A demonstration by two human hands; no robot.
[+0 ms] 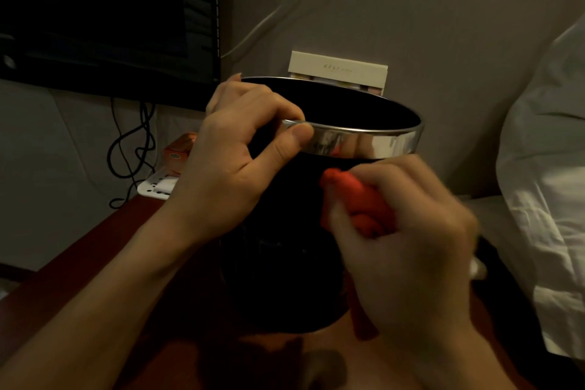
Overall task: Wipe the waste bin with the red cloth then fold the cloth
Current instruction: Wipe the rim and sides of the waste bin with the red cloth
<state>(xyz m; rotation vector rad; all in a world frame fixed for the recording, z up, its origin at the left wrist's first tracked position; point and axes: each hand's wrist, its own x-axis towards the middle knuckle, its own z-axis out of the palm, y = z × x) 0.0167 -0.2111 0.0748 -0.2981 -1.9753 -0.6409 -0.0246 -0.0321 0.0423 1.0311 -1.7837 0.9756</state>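
Red cloth [364, 209] (one) wipes one bin [285, 263].

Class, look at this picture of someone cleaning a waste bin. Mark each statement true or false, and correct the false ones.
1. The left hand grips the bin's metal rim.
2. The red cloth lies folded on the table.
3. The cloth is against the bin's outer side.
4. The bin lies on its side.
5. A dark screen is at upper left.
1. True: the left hand pinches the silver rim of the waste bin.
2. False: the red cloth is bunched in the right hand.
3. True: it sits on the black wall just below the rim.
4. False: the bin stands upright, opening upward.
5. True: the dark screen is there.
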